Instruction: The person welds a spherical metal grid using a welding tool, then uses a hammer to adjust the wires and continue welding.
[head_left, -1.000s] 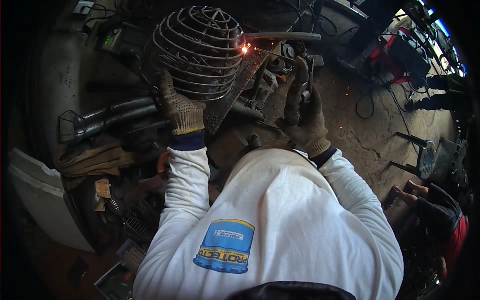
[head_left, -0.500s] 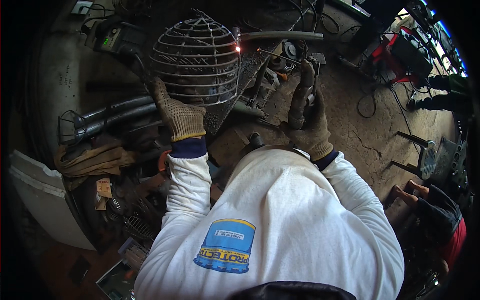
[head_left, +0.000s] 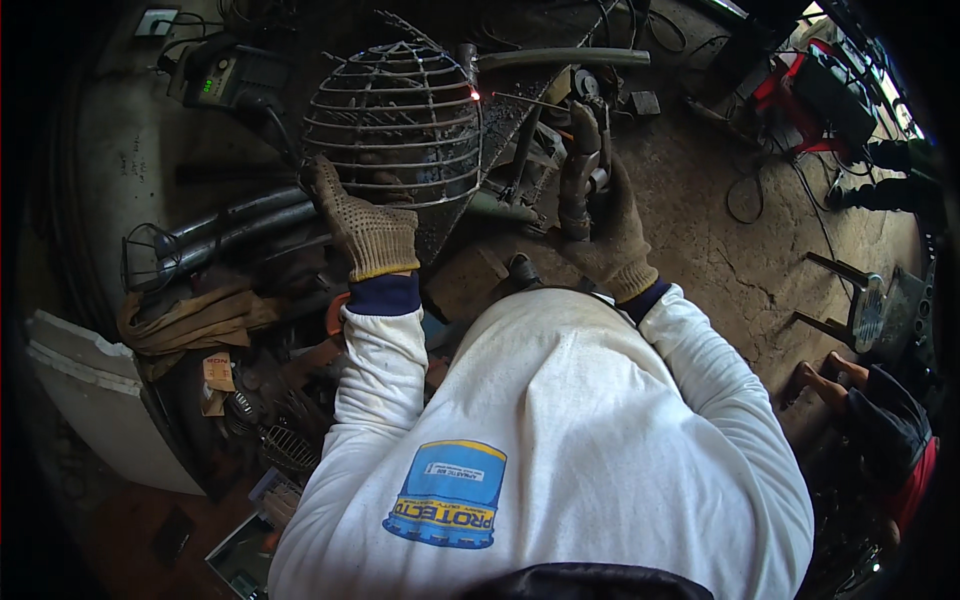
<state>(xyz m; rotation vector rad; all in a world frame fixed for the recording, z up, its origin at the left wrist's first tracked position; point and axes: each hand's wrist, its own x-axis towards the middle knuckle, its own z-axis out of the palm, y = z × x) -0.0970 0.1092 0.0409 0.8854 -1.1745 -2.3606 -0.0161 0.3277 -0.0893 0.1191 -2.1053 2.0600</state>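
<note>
A domed cage of welded metal rods (head_left: pixel 395 125) stands on the work surface ahead of me. My left hand (head_left: pixel 362 228), in a knitted glove, grips its lower rim. My right hand (head_left: pixel 600 215), in a leather glove, holds a welding electrode holder (head_left: pixel 585 150). Its thin rod reaches left to the cage's upper right edge, where a small orange glow (head_left: pixel 475 96) shows. My white sleeves and chest fill the lower middle of the view.
A welding machine with a green display (head_left: pixel 225 80) sits at the back left. Dark pipes (head_left: pixel 235 225) and rags (head_left: pixel 190 315) lie at the left. A long metal bar (head_left: pixel 560 58) lies behind the cage. Another person's foot (head_left: pixel 830 380) and red equipment (head_left: pixel 800 90) are at the right.
The bright arc with sparks at the cage's edge has died down to a small glow. My right hand has lifted slightly; the cage sits nearly as before.
</note>
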